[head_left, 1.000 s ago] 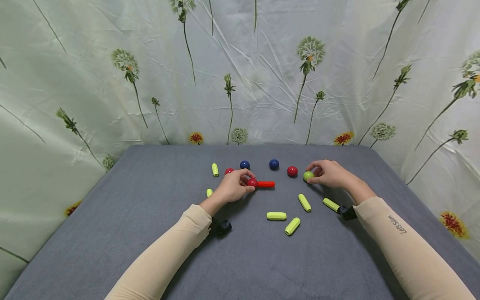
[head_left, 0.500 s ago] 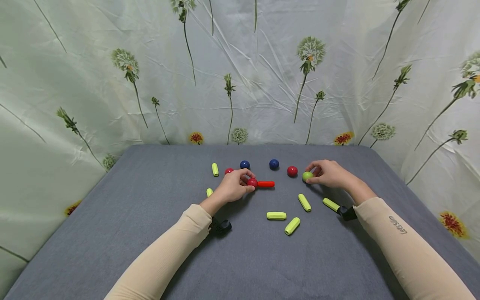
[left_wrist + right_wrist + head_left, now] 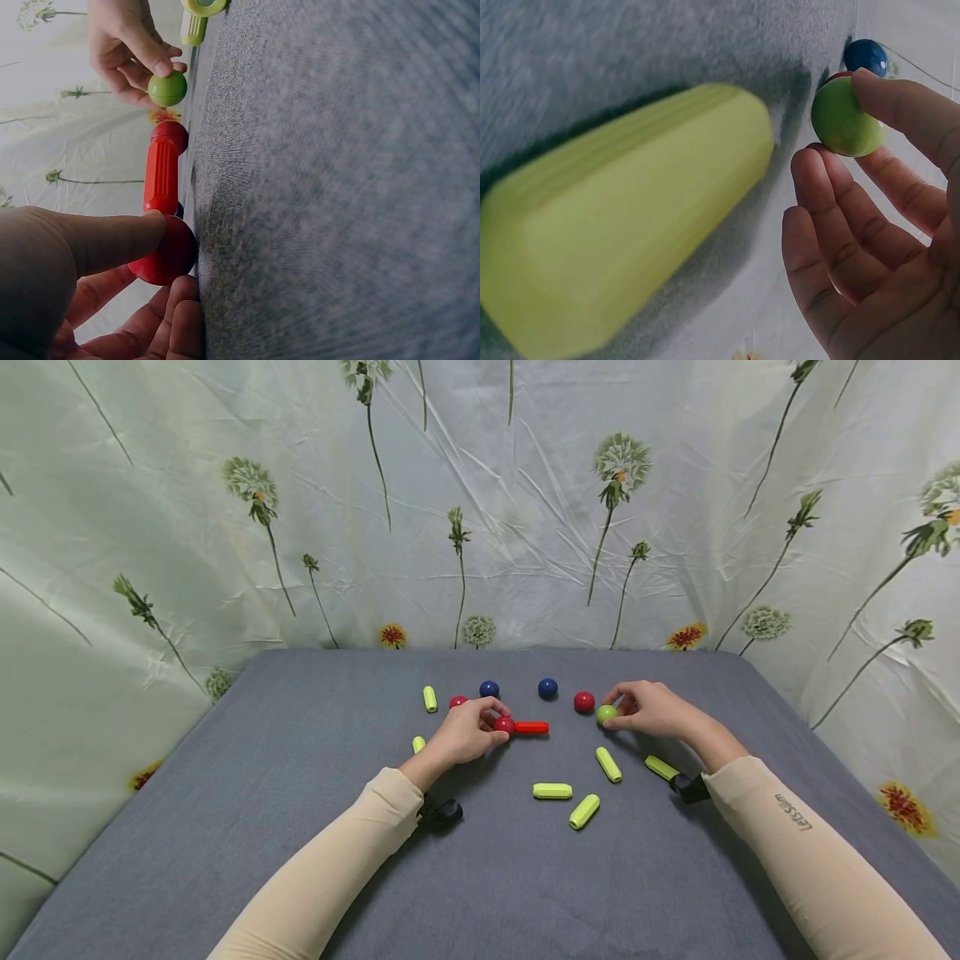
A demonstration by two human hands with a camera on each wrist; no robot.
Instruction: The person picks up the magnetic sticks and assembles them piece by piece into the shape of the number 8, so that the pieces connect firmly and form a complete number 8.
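Note:
My left hand (image 3: 463,733) pinches a red ball (image 3: 505,726) between thumb and fingers. A short red ribbed rod (image 3: 532,727) extends rightward from that ball, end against it. In the left wrist view the thumb lies over the ball (image 3: 166,255), right by the near end of the rod (image 3: 161,176). To the right, my right hand (image 3: 652,708) holds a green ball (image 3: 607,716) by its fingertips. The right wrist view shows the thumb on one side of this green ball (image 3: 844,118) and fingers on the other. A gap separates it from the rod's free end.
Behind the hands sit two blue balls (image 3: 548,688), a red ball (image 3: 584,702) and another red ball (image 3: 457,702) partly behind the left hand. Several yellow-green rods (image 3: 552,791) lie around on the grey tabletop (image 3: 510,877). A floral curtain (image 3: 525,527) hangs at the back.
My right hand has moved slightly left with the green ball, toward the red rod. The left hand, its red ball and the rod stay where they were.

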